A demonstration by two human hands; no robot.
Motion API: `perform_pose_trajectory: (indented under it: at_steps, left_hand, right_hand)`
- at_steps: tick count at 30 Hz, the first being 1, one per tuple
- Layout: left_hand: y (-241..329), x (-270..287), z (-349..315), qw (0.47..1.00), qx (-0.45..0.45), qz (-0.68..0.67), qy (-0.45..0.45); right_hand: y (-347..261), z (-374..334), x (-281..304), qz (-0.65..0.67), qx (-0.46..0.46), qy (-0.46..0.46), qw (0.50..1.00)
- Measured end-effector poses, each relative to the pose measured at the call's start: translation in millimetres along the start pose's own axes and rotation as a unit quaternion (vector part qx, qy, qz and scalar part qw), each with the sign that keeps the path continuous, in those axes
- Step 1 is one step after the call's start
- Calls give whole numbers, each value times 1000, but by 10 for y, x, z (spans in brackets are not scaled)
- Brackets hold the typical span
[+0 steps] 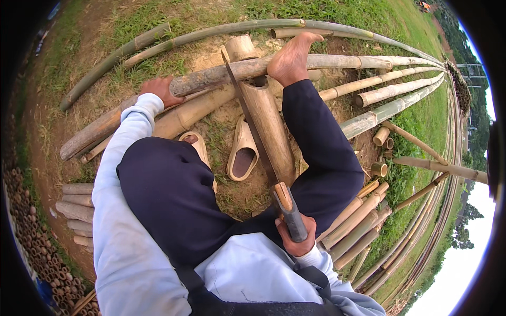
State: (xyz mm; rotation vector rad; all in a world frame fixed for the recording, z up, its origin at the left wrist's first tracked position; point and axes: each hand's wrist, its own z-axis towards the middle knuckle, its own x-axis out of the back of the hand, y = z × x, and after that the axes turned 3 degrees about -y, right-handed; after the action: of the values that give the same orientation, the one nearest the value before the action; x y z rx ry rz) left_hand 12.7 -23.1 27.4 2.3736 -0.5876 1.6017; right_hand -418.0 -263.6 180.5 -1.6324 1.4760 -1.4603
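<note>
My right hand (pixel 297 236) is wrapped round the dark grip of a handsaw (pixel 256 129), low in front of my body. Its long blade reaches away from me, and the far part lies against a bamboo pole (pixel 217 74). To the left, my left hand (pixel 159 91) rests over that same pole, gripping it from above. My bare right foot (pixel 292 57) presses on the pole to the right of the blade. Beneath the pole, a thick bamboo log (pixel 271 134) runs toward me. Whether the blade has cut into the pole is too small to tell.
A beige clog (pixel 243 152) lies beside the log, and my left foot wears its match. Cut bamboo pieces (pixel 358 224) are stacked at right, more (pixel 78 210) at left. Long bamboo poles (pixel 390 108) stretch to the far right. Many short cut rings (pixel 39 247) lie at far left.
</note>
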Motion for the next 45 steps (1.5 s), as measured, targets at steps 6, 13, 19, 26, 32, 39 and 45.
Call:
perform_pose_trajectory:
  at_steps: [6,13,19,26,32,39,45]
  left_hand:
    - [-37,-4,6,1000,-9,-9,7]
    - [-5,-40,-58,1000,-2,0,-9]
    - [-81,82,123,1000,-7,-13,2]
    - [-8,48,-40,999,3,14,31]
    - [-7,147,134,999,-19,26,27]
    - [-89,96,164,999,-29,-38,-12]
    - [-111,130,156,999,-18,-44,-23]
  right_hand:
    - [19,52,55,-29,9,-16,999]
    - [211,778,-195,-20,12,-18,1000]
    - [814,1808,-782,-2,103,26,994]
    - [104,1789,-585,27,32,13,999]
    - [141,1142,-467,35,40,23,998]
    - [274,538,-255,-21,11,-8,1000]
    - [482,1166,-455,-1,53,35,998]
